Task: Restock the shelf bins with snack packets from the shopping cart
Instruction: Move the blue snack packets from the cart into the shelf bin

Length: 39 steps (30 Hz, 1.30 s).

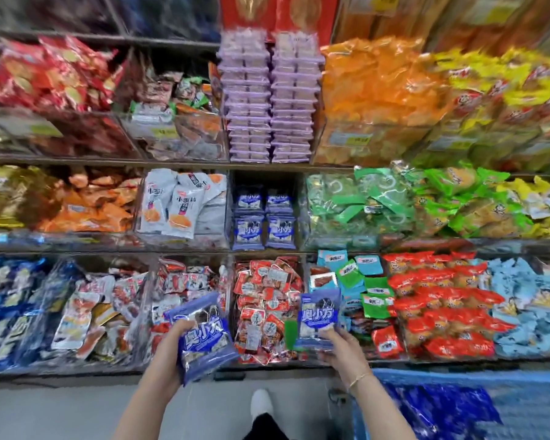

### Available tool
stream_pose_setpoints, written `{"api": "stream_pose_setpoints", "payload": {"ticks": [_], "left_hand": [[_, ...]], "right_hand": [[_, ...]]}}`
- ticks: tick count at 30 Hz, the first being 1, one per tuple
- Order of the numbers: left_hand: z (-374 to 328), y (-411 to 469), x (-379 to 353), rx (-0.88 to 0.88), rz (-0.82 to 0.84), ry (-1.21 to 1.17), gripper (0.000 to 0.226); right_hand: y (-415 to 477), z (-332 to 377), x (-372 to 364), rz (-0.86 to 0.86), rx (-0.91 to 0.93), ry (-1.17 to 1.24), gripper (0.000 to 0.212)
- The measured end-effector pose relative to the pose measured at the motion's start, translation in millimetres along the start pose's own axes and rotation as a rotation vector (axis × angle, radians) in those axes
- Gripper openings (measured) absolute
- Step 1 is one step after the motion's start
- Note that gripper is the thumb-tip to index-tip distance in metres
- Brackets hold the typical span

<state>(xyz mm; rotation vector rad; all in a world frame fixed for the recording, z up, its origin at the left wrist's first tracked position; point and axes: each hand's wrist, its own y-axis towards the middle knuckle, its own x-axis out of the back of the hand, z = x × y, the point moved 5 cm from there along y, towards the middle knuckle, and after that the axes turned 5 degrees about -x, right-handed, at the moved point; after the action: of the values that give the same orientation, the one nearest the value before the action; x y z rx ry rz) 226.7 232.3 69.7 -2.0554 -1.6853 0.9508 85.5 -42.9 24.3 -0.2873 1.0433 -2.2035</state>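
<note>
The person stands in front of a shelf [185,165] with three rows of clear bins, all filled with colourful snack packets. Both hands are raised in front of the lowest row.

The left hand [170,347] holds a small stack of blue packets [204,338]. The fingers are curled round its left edge and the thumb lies on the top packet. The stack is tilted, with its upper end leaning to the left. The right hand [342,344] pinches a single blue packet [318,315] at its lower edge and holds it nearly upright (the white characters on it can be read clearly). A thin bracelet [359,377] is on the right wrist.

Packets of the same blue kind [263,230] stand in two short columns in a narrow bin [264,179] in the middle row, directly above the two hands. The upper back part of this bin is dark and not filled. Just behind the hands, in the lowest row, is a bin with small red and white packets [267,306].

The blue shopping cart [458,374] is at the bottom right, near the right arm, and more blue packets [442,408] lie inside it, though they are blurred. On the grey floor [77,408] between the arms, a white shoe [261,403] is visible.
</note>
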Motion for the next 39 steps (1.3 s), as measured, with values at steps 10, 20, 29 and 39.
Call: {"api": "stream_pose_setpoints", "payload": {"ticks": [10, 20, 29, 39], "left_hand": [[-38, 50, -30, -0.112, -0.063, -0.063, 0.012], [-85, 95, -46, -0.116, -0.112, 0.015, 0.016], [-122, 126, -30, -0.12, -0.152, -0.04, 0.012], [-131, 135, -9, -0.095, -0.184, -0.091, 0.006]], "right_hand": [[67, 65, -60, 0.226, 0.051, -0.308, 0.022], [109, 99, -106, 0.211, 0.157, -0.354, 0.022], [166, 149, -172, 0.174, 0.118, -0.203, 0.029], [225, 195, -256, 0.063, 0.021, -0.028, 0.022]]}}
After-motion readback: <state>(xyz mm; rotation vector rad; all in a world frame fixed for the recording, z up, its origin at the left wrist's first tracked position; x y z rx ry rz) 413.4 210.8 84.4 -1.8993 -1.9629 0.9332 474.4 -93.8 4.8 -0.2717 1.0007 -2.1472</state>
